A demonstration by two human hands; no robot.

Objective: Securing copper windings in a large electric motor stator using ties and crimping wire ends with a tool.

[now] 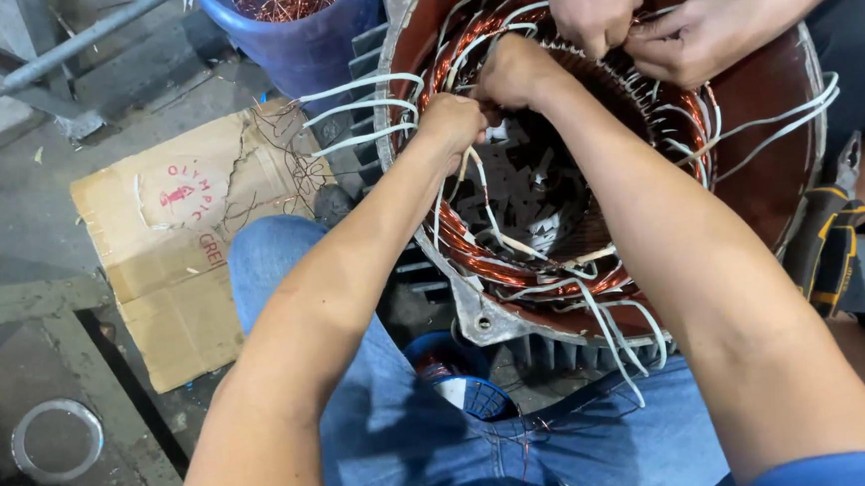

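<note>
Head view of a motor stator (746, 134) lying on the floor between the person's knees, bore upward. The left hand (452, 122) is closed on a white sleeved lead (479, 185) at the inner edge of the copper winding (473, 250). The right hand (514, 71), just beside it, is curled tight against the winding's upper rim; what it pinches is hidden. Across the bore, a co-worker's two hands (639, 20) grip wires on the far rim. Pliers (832, 229) rest against the stator's right side. A blue bucket (309, 30) of copper scrap and a flattened cardboard sheet (183, 248) lie at left.
</note>
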